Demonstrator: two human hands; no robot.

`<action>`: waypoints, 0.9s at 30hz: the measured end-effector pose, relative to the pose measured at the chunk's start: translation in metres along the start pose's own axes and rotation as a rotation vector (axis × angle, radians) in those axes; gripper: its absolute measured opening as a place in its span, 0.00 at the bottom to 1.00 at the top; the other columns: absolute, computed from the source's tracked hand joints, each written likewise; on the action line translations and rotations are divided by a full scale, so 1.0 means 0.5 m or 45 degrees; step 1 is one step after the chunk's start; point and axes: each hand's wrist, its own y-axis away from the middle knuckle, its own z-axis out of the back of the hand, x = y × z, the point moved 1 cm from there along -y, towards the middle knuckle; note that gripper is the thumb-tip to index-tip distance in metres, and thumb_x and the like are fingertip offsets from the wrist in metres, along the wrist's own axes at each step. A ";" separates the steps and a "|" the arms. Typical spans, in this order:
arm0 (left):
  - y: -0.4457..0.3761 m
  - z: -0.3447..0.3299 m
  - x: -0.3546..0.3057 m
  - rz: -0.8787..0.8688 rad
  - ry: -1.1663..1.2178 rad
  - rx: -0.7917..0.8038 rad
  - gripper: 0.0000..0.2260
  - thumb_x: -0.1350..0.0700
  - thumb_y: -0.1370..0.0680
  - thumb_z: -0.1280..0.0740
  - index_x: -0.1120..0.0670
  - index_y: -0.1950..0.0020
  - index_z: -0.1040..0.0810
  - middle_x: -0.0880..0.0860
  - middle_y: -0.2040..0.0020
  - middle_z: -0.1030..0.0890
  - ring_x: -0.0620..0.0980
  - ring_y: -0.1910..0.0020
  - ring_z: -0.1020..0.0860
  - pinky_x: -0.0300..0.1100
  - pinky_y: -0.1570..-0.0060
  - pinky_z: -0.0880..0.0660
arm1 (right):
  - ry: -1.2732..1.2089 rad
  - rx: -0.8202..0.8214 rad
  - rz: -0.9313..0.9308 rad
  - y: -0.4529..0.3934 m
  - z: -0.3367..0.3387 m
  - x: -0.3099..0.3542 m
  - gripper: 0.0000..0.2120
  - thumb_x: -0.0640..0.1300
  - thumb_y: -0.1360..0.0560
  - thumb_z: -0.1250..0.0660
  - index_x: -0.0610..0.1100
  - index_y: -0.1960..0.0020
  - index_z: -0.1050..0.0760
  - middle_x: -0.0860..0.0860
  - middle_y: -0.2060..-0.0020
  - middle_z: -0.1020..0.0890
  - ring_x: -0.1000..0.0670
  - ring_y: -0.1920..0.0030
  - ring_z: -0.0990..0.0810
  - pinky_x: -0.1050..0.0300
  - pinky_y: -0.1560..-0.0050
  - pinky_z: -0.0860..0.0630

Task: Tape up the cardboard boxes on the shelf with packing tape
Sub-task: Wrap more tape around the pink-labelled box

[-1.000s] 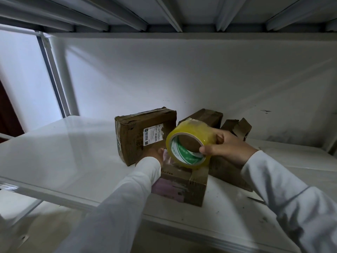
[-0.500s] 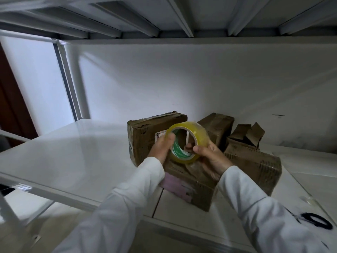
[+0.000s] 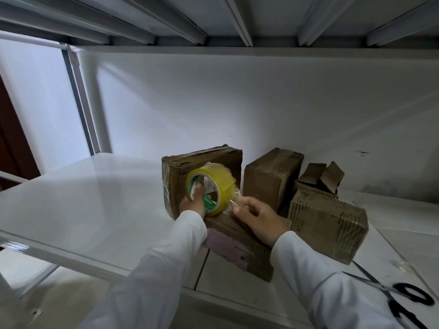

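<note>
From the head camera, your left hand [image 3: 193, 205] holds the roll of packing tape [image 3: 210, 187] up in front of the boxes, thumb hooked into the green-printed core and the other fingers hidden behind it; the roll's axis runs roughly toward you and leftward, so its open core faces the camera. Your right hand [image 3: 259, 218] sits just right of and below the roll, thumb and forefinger pinching the clear, crinkled free end of tape [image 3: 234, 201] peeling off the roll's lower right edge. The coming pull likely turns on this: the low box [image 3: 240, 243] with the pink label lies directly under both hands, its long side running toward you and rightward, so the strip wants drawing down and along that line (the right hand is nearer its top). Behind stand three more worn, creased brown cardboard boxes [image 3: 273, 176], one with flaps open. They rest on the glossy white shelf [image 3: 95, 210]; black-handled scissors [image 3: 403, 295] lie at far right.
</note>
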 end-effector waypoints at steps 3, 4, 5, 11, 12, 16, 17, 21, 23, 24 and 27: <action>-0.007 -0.001 0.005 0.031 -0.033 -0.009 0.31 0.38 0.20 0.46 0.60 0.28 0.34 0.61 0.31 0.29 0.62 0.34 0.30 0.50 0.35 0.35 | 0.025 -0.019 0.005 -0.004 -0.002 -0.004 0.10 0.51 0.23 0.36 0.52 0.43 0.26 0.54 0.52 0.20 0.54 0.50 0.22 0.64 0.53 0.28; -0.007 -0.001 0.005 0.038 -0.035 -0.012 0.30 0.38 0.20 0.46 0.60 0.28 0.34 0.61 0.31 0.29 0.62 0.33 0.30 0.51 0.35 0.35 | -0.005 -0.033 0.005 -0.005 -0.002 -0.007 0.08 0.50 0.24 0.35 0.51 0.46 0.25 0.52 0.53 0.20 0.52 0.51 0.22 0.62 0.53 0.27; -0.008 -0.003 0.004 0.043 -0.040 -0.013 0.30 0.38 0.20 0.46 0.60 0.28 0.34 0.61 0.31 0.30 0.62 0.33 0.31 0.51 0.34 0.36 | -0.038 -0.048 0.010 -0.005 -0.002 -0.008 0.06 0.50 0.24 0.34 0.50 0.48 0.24 0.48 0.55 0.19 0.51 0.52 0.21 0.61 0.53 0.27; -0.011 -0.008 0.002 0.073 -0.046 -0.019 0.31 0.38 0.20 0.47 0.59 0.27 0.36 0.60 0.29 0.31 0.62 0.32 0.32 0.51 0.33 0.38 | -0.306 -0.143 0.038 0.001 0.001 -0.018 0.09 0.42 0.26 0.30 0.36 0.52 0.23 0.44 0.64 0.21 0.46 0.62 0.24 0.59 0.60 0.26; -0.011 -0.008 0.000 0.072 -0.060 -0.017 0.31 0.38 0.20 0.47 0.59 0.27 0.36 0.60 0.29 0.31 0.62 0.32 0.32 0.51 0.33 0.38 | -0.350 -0.139 0.026 0.002 0.003 -0.018 0.08 0.42 0.27 0.30 0.37 0.53 0.23 0.44 0.64 0.20 0.46 0.62 0.23 0.57 0.58 0.25; -0.006 -0.007 -0.009 -0.012 -0.059 -0.041 0.28 0.41 0.20 0.44 0.59 0.29 0.33 0.60 0.31 0.29 0.62 0.34 0.30 0.50 0.35 0.36 | -0.467 -0.170 -0.060 0.005 0.010 -0.012 0.11 0.51 0.23 0.35 0.44 0.55 0.20 0.46 0.59 0.16 0.46 0.56 0.18 0.54 0.51 0.23; -0.002 -0.006 -0.011 -0.051 -0.051 -0.045 0.26 0.42 0.20 0.43 0.60 0.30 0.32 0.60 0.32 0.28 0.62 0.34 0.30 0.49 0.35 0.35 | -0.498 -0.198 -0.088 0.006 0.011 -0.010 0.14 0.53 0.22 0.38 0.44 0.53 0.20 0.46 0.57 0.16 0.47 0.54 0.18 0.55 0.51 0.24; 0.012 -0.001 -0.011 -0.221 -0.033 -0.025 0.20 0.47 0.19 0.40 0.58 0.33 0.27 0.59 0.37 0.24 0.61 0.38 0.27 0.47 0.39 0.32 | -0.492 -0.292 -0.081 -0.003 0.011 0.004 0.15 0.54 0.21 0.40 0.48 0.39 0.27 0.51 0.50 0.20 0.52 0.50 0.22 0.60 0.52 0.27; 0.017 0.000 -0.011 -0.277 -0.027 -0.016 0.19 0.47 0.20 0.39 0.57 0.34 0.26 0.59 0.39 0.23 0.61 0.40 0.26 0.47 0.40 0.32 | -0.406 -0.363 -0.017 -0.013 0.021 0.017 0.18 0.53 0.21 0.41 0.49 0.33 0.32 0.57 0.45 0.27 0.56 0.47 0.28 0.60 0.45 0.32; 0.018 0.000 -0.011 -0.300 -0.031 -0.010 0.18 0.48 0.20 0.39 0.56 0.34 0.26 0.58 0.39 0.22 0.61 0.40 0.25 0.48 0.39 0.31 | -0.353 -0.376 0.034 -0.018 0.028 0.028 0.19 0.53 0.20 0.42 0.50 0.32 0.33 0.58 0.45 0.29 0.57 0.46 0.31 0.61 0.44 0.34; 0.019 0.000 -0.012 -0.359 -0.070 0.010 0.16 0.50 0.20 0.39 0.55 0.34 0.26 0.57 0.40 0.22 0.60 0.41 0.25 0.50 0.38 0.30 | -0.231 -0.254 0.189 -0.036 0.045 0.067 0.15 0.52 0.20 0.43 0.53 0.34 0.29 0.62 0.47 0.28 0.62 0.47 0.30 0.73 0.50 0.34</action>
